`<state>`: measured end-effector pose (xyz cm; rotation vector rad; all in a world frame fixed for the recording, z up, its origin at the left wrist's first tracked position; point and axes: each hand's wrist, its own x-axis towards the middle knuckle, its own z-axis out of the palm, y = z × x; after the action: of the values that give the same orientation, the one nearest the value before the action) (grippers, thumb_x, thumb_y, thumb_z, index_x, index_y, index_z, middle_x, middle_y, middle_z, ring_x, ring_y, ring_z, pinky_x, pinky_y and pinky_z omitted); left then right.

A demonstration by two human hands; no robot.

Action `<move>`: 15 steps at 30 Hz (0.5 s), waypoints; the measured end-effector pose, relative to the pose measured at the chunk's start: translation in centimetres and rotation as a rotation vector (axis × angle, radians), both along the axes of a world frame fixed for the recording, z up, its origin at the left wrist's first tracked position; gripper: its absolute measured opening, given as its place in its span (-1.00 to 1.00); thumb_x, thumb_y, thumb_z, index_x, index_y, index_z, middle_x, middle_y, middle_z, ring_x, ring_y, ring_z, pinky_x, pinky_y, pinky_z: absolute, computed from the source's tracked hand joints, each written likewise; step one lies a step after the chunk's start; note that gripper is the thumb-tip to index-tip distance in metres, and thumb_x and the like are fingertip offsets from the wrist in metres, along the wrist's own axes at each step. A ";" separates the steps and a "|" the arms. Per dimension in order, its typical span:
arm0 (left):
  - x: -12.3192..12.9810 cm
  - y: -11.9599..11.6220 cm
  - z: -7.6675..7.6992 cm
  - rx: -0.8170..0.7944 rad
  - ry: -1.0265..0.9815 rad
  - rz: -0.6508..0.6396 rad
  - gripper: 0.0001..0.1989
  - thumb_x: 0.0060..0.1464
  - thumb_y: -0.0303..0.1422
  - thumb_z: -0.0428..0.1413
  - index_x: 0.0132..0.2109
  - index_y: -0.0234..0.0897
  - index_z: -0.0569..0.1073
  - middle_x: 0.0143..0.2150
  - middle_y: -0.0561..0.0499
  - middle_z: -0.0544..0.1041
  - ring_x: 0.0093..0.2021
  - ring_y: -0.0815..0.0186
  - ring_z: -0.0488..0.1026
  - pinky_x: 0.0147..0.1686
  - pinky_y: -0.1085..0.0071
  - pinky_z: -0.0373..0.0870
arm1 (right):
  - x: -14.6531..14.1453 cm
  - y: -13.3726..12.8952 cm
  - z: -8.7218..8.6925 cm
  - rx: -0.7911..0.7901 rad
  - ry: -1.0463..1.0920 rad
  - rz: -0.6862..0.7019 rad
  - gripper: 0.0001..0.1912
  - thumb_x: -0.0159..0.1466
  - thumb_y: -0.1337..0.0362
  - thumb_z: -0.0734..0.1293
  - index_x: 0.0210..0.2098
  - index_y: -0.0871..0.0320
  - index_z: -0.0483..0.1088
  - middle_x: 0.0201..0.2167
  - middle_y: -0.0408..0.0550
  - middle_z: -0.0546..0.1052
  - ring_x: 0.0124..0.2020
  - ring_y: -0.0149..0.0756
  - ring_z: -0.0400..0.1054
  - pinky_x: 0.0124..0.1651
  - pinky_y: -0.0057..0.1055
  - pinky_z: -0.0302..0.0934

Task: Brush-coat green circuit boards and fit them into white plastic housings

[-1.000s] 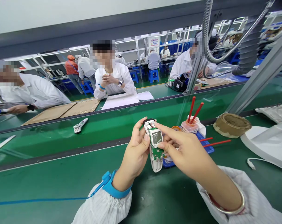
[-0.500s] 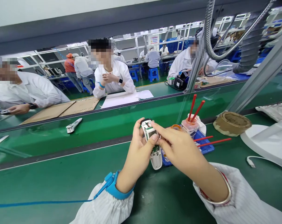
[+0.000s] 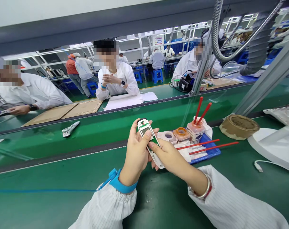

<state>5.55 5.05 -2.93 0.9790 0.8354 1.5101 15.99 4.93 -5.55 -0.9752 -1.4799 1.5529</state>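
Observation:
A slim white device housing [image 3: 157,158] with a green circuit board and a small grey screen is held up above the green bench [image 3: 63,203]. My left hand [image 3: 137,149] is wrapped round its upper left side, the thumb lying over the screen area. From the right, my right hand [image 3: 169,152] grips the lower half, its thumb on the board and fingertips showing beneath. A blue strap with a cord circles my left wrist.
Right of my hands, a blue tray [image 3: 212,152] holds small jars and red sticks [image 3: 206,148]. Beyond it are a brown tape roll [image 3: 239,126] and a white lamp base [image 3: 271,146]. A white part [image 3: 70,128] lies on the green strip ahead; people sit opposite.
My right hand has moved down from the device's top to its lower half. The device has turned so its lower end points further right. The white part on the strip has shifted slightly left.

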 end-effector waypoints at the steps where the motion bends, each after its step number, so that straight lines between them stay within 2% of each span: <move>1: 0.0 0.0 0.0 -0.003 0.007 -0.002 -0.48 0.04 -0.36 0.15 0.12 -0.10 0.15 0.10 -0.13 0.38 -0.07 0.16 0.47 -0.42 0.46 0.48 | -0.2 -0.1 -0.1 -0.001 0.008 -0.016 -0.64 0.25 -0.04 0.17 -0.39 0.15 0.20 -0.62 -0.19 0.38 -0.69 -0.42 0.28 -0.69 -0.52 0.17; 5: 0.2 -0.9 0.5 -0.004 0.036 -0.013 -0.44 0.02 -0.38 0.16 0.14 -0.09 0.14 0.09 -0.13 0.39 -0.11 0.13 0.50 -0.47 0.46 0.47 | -0.5 -0.8 -0.3 -0.033 0.068 -0.031 -0.61 0.22 -0.08 0.17 -0.40 0.15 0.19 -0.72 -0.23 0.33 -0.76 -0.44 0.20 -0.72 -0.53 0.11; 7: 0.3 -1.2 0.7 -0.005 0.039 -0.020 -0.42 0.01 -0.39 0.16 0.14 -0.06 0.13 0.08 -0.12 0.40 -0.13 0.13 0.51 -0.43 0.43 0.48 | -0.5 -0.9 -0.2 -0.052 0.083 -0.018 -0.61 0.22 -0.07 0.17 -0.40 0.16 0.21 -0.75 -0.24 0.31 -0.77 -0.45 0.18 -0.71 -0.52 0.09; 9: 0.3 -0.8 0.5 -0.010 0.018 0.001 -0.42 -0.01 -0.40 0.18 0.13 -0.09 0.16 0.04 -0.11 0.43 -0.13 0.14 0.51 -0.36 0.39 0.48 | -0.5 -0.6 0.0 -0.074 0.086 -0.004 -0.62 0.24 -0.05 0.17 -0.39 0.18 0.24 -0.71 -0.20 0.35 -0.72 -0.42 0.24 -0.65 -0.49 0.16; 11: -0.2 0.9 -0.1 -0.026 -0.027 0.043 -0.45 -0.06 -0.43 0.21 0.08 -0.17 0.22 -0.05 -0.10 0.48 -0.15 0.16 0.52 -0.25 0.34 0.46 | -0.1 -0.4 0.1 -0.073 0.084 0.001 -0.65 0.25 0.01 0.20 -0.29 0.21 0.31 -0.51 -0.07 0.49 -0.48 -0.32 0.41 -0.43 -0.40 0.31; 12: -0.7 2.1 -0.5 -0.037 -0.050 0.072 -0.49 -0.09 -0.44 0.22 0.04 -0.22 0.26 -0.09 -0.10 0.50 -0.17 0.18 0.52 -0.21 0.31 0.44 | 0.4 -0.5 0.1 -0.075 0.077 0.008 -0.66 0.25 0.04 0.23 -0.18 0.19 0.33 -0.31 0.00 0.53 -0.28 -0.27 0.44 -0.24 -0.33 0.33; 13: -1.3 3.6 -0.9 -0.055 -0.069 0.105 -0.53 -0.10 -0.47 0.23 -0.02 -0.26 0.29 -0.13 -0.09 0.51 -0.19 0.19 0.53 -0.16 0.29 0.42 | 1.0 -0.7 0.1 -0.091 0.066 0.028 -0.62 0.24 0.06 0.25 -0.04 0.15 0.30 -0.08 0.04 0.47 -0.08 -0.25 0.38 -0.06 -0.28 0.27; 14: -2.0 5.2 -1.4 -0.075 -0.075 0.161 -0.61 -0.11 -0.51 0.22 -0.09 -0.29 0.32 -0.17 -0.07 0.52 -0.20 0.21 0.53 -0.15 0.29 0.42 | 1.7 -1.0 0.0 -0.115 0.054 0.059 -0.53 0.23 0.09 0.27 0.09 0.08 0.22 0.12 0.03 0.33 0.09 -0.26 0.25 0.09 -0.26 0.16; 15: -2.8 7.0 -1.9 -0.078 -0.072 0.209 -0.71 -0.06 -0.52 0.18 -0.15 -0.30 0.33 -0.21 -0.05 0.51 -0.20 0.26 0.52 -0.14 0.32 0.41 | 2.6 -1.5 -0.1 -0.180 0.031 0.119 -0.42 0.23 0.09 0.29 0.20 0.02 0.09 0.23 0.02 0.17 0.16 -0.27 0.17 0.17 -0.25 0.06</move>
<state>2.71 12.07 -4.83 0.7950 0.9608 1.6671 18.60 3.39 -5.69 -0.9745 -1.4170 1.8047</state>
